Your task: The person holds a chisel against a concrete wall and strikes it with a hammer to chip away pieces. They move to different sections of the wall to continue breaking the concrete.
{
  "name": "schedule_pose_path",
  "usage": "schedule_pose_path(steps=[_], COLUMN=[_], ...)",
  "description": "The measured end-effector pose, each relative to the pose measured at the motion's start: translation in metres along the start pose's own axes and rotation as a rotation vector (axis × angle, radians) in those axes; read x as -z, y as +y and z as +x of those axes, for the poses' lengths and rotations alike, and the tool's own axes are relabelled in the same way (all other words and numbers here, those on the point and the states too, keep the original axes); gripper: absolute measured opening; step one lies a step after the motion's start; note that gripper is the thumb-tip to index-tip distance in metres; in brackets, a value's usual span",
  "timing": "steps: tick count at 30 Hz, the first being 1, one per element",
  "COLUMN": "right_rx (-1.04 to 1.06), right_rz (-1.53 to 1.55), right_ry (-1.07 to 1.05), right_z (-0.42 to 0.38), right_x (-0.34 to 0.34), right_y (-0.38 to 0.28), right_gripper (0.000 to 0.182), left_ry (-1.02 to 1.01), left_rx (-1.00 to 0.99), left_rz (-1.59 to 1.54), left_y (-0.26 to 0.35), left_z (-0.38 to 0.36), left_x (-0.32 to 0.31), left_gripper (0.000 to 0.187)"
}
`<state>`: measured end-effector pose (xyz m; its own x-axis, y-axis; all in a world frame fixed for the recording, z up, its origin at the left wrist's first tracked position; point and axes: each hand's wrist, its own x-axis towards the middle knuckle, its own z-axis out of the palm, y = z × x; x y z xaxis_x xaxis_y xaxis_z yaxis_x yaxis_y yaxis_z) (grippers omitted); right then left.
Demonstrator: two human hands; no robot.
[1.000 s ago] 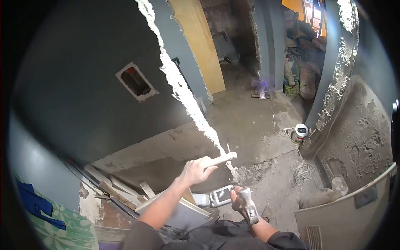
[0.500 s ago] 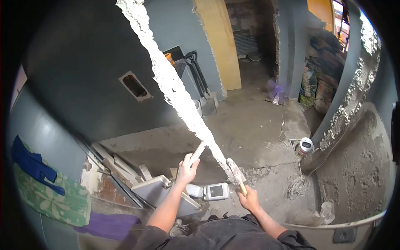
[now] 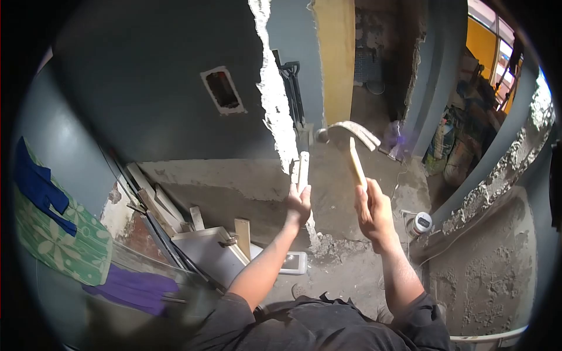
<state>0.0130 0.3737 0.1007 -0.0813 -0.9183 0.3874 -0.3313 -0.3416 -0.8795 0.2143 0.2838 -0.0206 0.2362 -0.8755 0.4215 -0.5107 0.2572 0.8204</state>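
My left hand (image 3: 298,206) is closed round a pale wooden piece (image 3: 303,171), which stands upright against a rough white broken edge (image 3: 275,105). My right hand (image 3: 374,212) grips the light wooden handle of a hammer (image 3: 356,162). The hammer's head is raised above that hand and looks smeared by motion. It is apart from the wooden piece, to its right.
A white-and-grey container (image 3: 294,263) and boards (image 3: 205,245) lie low on the left. Shovels (image 3: 294,96) lean on the far wall. A white bucket (image 3: 421,223) stands right. Towels (image 3: 64,245) hang at the far left.
My right hand has lifted the hammer up and away from the broken edge. My left hand and its wooden piece appear further right and higher, and the whole view has shifted.
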Motion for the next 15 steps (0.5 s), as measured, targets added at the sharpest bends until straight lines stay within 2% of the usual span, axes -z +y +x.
schedule_pose_path(steps=[1,2,3,5,6,7,9,10,12,13,15], right_rx=[0.007,0.045,0.046,0.032,0.038,0.039,0.022,0.084,0.053,0.045,0.029], right_rz=[-0.038,-0.068,-0.071,-0.238,-0.323,-0.33,-0.305,-0.295,-0.199,-0.144,-0.161], right_ry=[0.008,0.015,0.012,-0.067,-0.101,-0.102,-0.018,0.042,0.072,0.082,0.083], right_z=[0.009,0.016,0.018,0.021,0.023,0.022,0.027,0.028,0.032,0.033,0.036], right_x=[-0.003,-0.011,-0.019,-0.035,-0.042,-0.041,-0.038,-0.037,-0.036,-0.036,-0.041], right_y=[-0.006,-0.007,-0.005,0.003,0.019,0.016,0.003,-0.003,-0.013,-0.012,-0.005], right_gripper=[0.021,0.02,0.02,0.02,0.019,0.019,0.02,0.02,0.021,0.021,0.021], left_ry=[0.076,0.044,0.049,-0.048,-0.064,-0.047,-0.005,0.009,-0.007,-0.02,0.088], left_rx=[-0.089,0.015,-0.006,0.111,0.196,0.128,0.186,0.218,0.22,0.26,0.216], left_rz=[-0.054,-0.125,-0.194,0.105,0.045,0.019,0.05,0.003,-0.149,-0.219,-0.227], left_y=[-0.001,0.006,0.014,0.007,-0.001,0.001,0.009,0.015,0.012,0.033,0.013], left_z=[-0.001,-0.003,-0.004,-0.001,-0.001,-0.002,0.001,0.0,0.004,0.006,0.003], left_x=[-0.005,-0.004,-0.003,-0.003,-0.012,-0.012,-0.014,-0.013,-0.017,-0.007,-0.028], left_gripper=[0.035,0.036,0.036,0.033,0.033,0.036,0.035,0.035,0.035,0.034,0.033])
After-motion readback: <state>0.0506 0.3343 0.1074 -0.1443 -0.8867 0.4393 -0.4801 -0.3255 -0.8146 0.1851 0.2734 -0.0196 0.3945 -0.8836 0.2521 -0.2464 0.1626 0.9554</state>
